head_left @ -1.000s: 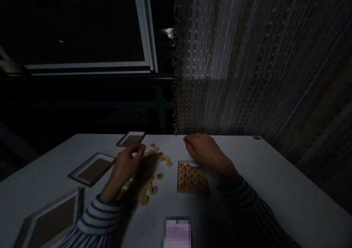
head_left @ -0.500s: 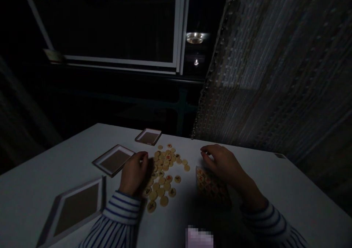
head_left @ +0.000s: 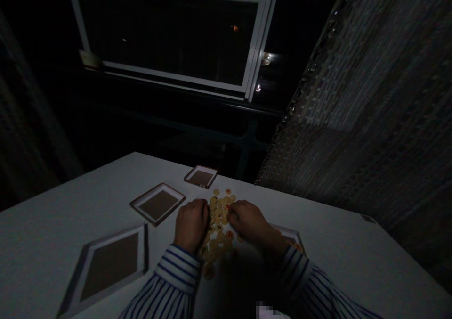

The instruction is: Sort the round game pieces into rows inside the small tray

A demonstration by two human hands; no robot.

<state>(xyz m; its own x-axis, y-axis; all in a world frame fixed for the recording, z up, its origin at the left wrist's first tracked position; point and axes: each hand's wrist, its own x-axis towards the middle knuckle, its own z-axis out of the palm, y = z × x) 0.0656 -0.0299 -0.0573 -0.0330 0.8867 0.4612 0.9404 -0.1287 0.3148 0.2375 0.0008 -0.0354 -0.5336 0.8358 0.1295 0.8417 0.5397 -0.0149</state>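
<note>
A heap of round pale Chinese chess pieces (head_left: 213, 244), some with red or black characters, lies on the table between my hands. At the heap's right side, my right hand (head_left: 249, 220) is closed, thumb and fingertips pinching a red-marked piece (head_left: 229, 207). My left hand (head_left: 191, 224) rests against the heap's left edge with its fingers curled under; what they hold, if anything, is hidden. Partly covered by my right forearm is a tray (head_left: 292, 234) with red-marked pieces in it.
Three shallow trays with brown bottoms line the left side: a near one (head_left: 144, 250), a middle one (head_left: 136, 207) and a far one (head_left: 187, 176). A small flat dark item (head_left: 367, 218) lies at the white table's (head_left: 339, 243) right edge. A beaded curtain (head_left: 318, 140) hangs behind.
My right hand has moved left from above the right tray to the heap and closed on a piece. My left hand has curled in closer against the heap. The view has shifted.
</note>
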